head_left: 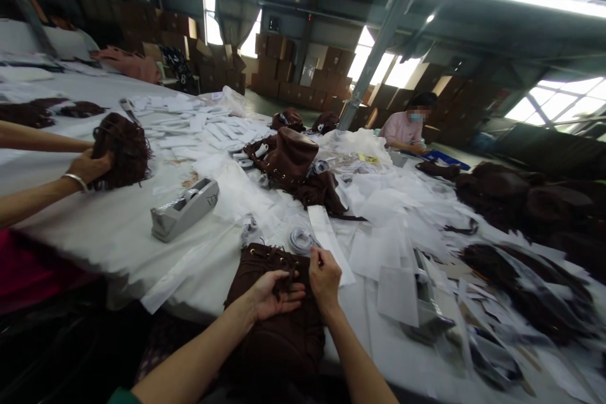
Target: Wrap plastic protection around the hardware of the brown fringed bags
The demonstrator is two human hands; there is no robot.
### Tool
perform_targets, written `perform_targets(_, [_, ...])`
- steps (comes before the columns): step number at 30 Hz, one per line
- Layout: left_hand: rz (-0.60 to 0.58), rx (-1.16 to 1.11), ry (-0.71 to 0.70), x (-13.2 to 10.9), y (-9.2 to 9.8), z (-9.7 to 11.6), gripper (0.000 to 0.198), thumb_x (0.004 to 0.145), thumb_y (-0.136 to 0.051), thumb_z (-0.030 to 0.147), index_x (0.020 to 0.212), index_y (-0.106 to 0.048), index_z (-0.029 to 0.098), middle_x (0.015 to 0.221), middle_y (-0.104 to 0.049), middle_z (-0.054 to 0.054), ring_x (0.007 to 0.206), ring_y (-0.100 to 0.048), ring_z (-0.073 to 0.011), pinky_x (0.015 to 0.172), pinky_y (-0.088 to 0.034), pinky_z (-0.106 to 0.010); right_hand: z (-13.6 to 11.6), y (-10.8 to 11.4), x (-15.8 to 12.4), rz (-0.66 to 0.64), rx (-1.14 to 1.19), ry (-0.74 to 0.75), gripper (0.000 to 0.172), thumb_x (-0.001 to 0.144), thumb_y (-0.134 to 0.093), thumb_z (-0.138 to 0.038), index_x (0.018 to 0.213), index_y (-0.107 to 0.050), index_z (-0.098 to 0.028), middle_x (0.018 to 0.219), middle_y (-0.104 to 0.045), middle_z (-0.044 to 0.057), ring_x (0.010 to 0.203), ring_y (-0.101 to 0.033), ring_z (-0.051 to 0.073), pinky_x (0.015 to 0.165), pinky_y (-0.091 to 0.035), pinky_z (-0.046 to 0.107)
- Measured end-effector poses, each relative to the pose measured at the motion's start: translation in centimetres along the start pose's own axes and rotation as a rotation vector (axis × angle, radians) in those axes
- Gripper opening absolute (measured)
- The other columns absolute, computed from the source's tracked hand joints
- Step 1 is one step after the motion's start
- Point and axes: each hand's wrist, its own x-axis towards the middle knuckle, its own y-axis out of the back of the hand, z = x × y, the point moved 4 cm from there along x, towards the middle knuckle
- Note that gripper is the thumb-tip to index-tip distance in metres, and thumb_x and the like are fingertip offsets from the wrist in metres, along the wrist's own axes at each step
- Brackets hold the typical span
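A dark brown suede bag lies at the table's near edge in front of me. My left hand rests on its top with fingers curled around the brown lace strands. My right hand is just beside it, fingers pinched together near the bag's laced opening and a strip of white paper; what it pinches is too small to make out. A roll of tape sits just beyond the bag.
A grey tape dispenser stands left of centre. Another brown bag lies mid-table among white paper sheets. A co-worker's hands at left hold a brown fringed piece. Another person sits far back. Dark bags pile at right.
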Motion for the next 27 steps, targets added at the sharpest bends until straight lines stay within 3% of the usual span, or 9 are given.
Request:
perform_targets(2, [-0.05, -0.003, 0.002, 0.3, 0.0, -0.2, 0.026, 0.079, -0.049, 0.021, 0.102, -0.059, 0.014, 0.086, -0.07, -0.013, 0.08, -0.068, -0.0247, 0.074, -0.051, -0.037, 0.5, 0.8, -1.9, -0.11, 0.139, -0.208, 0.051, 0.09, -0.035, -0.052, 0.075, -0.065, -0.014, 0.066, -0.066, 0.009, 0.059, -0.059, 0.017, 0.057, -0.041, 0.027])
perform_targets(4, [-0.07, 0.011, -0.003, 0.6, -0.3, -0.4, 0.028, 0.075, -0.05, 0.019, 0.101, -0.06, 0.014, 0.08, -0.069, -0.009, 0.072, -0.067, -0.0223, 0.071, -0.05, -0.035, 0.8, 0.2, -4.1, -0.336, 0.321, -0.419, 0.057, 0.086, -0.037, -0.061, 0.063, -0.062, -0.015, 0.049, -0.058, 0.005, 0.041, -0.051, 0.014, 0.044, -0.036, 0.025])
perform_targets(7, [-0.066, 0.051, -0.027, 0.5, -0.8, -0.6, 0.031, 0.074, -0.05, 0.02, 0.102, -0.062, 0.016, 0.065, -0.064, -0.003, 0.051, -0.06, -0.0171, 0.057, -0.046, -0.029, 0.1, -1.4, -6.1, -0.533, 0.501, -0.51, 0.051, 0.078, -0.052, -0.061, 0.056, -0.058, -0.015, 0.039, -0.05, 0.0, 0.032, -0.041, 0.009, 0.037, -0.028, 0.022])
perform_targets(10, [-0.09, 0.091, -0.047, 0.1, -1.5, -0.5, 0.033, 0.077, -0.049, 0.027, 0.106, -0.061, 0.015, 0.067, -0.063, -0.003, 0.05, -0.056, -0.0159, 0.049, -0.04, -0.025, -0.6, -2.4, -6.3, -0.534, 0.573, -0.5, 0.037, 0.068, -0.068, -0.051, 0.062, -0.062, -0.014, 0.044, -0.054, -0.002, 0.037, -0.044, 0.009, 0.038, -0.029, 0.02])
perform_targets(13, [-0.101, 0.153, -0.078, -0.2, -2.1, -0.2, 0.032, 0.078, -0.052, 0.026, 0.107, -0.059, 0.015, 0.069, -0.062, -0.002, 0.054, -0.057, -0.0148, 0.054, -0.041, -0.024, -0.7, -2.5, -6.0, -0.5, 0.617, -0.519, 0.032, 0.061, -0.074, -0.043, 0.07, -0.065, -0.014, 0.055, -0.061, 0.0, 0.047, -0.052, 0.011, 0.044, -0.036, 0.02])
perform_targets(18, [-0.129, 0.204, -0.082, -0.1, -2.4, -0.4, 0.043, 0.067, -0.054, 0.011, 0.109, -0.058, 0.019, 0.061, -0.056, 0.001, 0.046, -0.05, -0.0128, 0.052, -0.038, -0.025, 0.1, -2.4, -6.1, -0.466, 0.716, -0.665, 0.045, 0.073, -0.057, -0.057, 0.084, -0.065, -0.014, 0.06, -0.062, 0.002, 0.047, -0.053, 0.011, 0.044, -0.04, 0.022])
perform_targets(22, [-0.148, 0.244, -0.091, -0.4, -2.5, -0.4, 0.053, 0.061, -0.053, 0.005, 0.112, -0.056, 0.02, 0.065, -0.057, 0.002, 0.052, -0.054, -0.0137, 0.057, -0.04, -0.025, 0.6, -3.1, -6.2, -0.408, 0.847, -0.743, 0.048, 0.066, -0.062, -0.064, 0.059, -0.056, -0.016, 0.045, -0.051, -0.002, 0.037, -0.043, 0.008, 0.037, -0.03, 0.02])
perform_targets(25, [-0.138, 0.246, -0.042, -0.4, -2.6, -0.1, 0.037, 0.071, -0.055, 0.018, 0.108, -0.058, 0.016, 0.065, -0.06, 0.0, 0.054, -0.056, -0.0155, 0.061, -0.044, -0.028, 0.7, -3.6, -6.0, -0.41, 0.857, -0.699, 0.05, 0.061, -0.066, -0.064, 0.052, -0.051, -0.017, 0.042, -0.048, -0.003, 0.036, -0.04, 0.008, 0.037, -0.029, 0.021])
perform_targets(27, [-0.026, 0.268, 0.013, 0.1, -2.4, 0.2, 0.032, 0.083, -0.047, 0.038, 0.103, -0.06, 0.015, 0.063, -0.06, -0.001, 0.05, -0.054, -0.0167, 0.06, -0.045, -0.03, 0.7, -3.9, -6.0, -0.431, 0.859, -0.684, 0.05, 0.059, -0.068, -0.064, 0.052, -0.052, -0.017, 0.043, -0.05, -0.002, 0.037, -0.041, 0.008, 0.038, -0.03, 0.021])
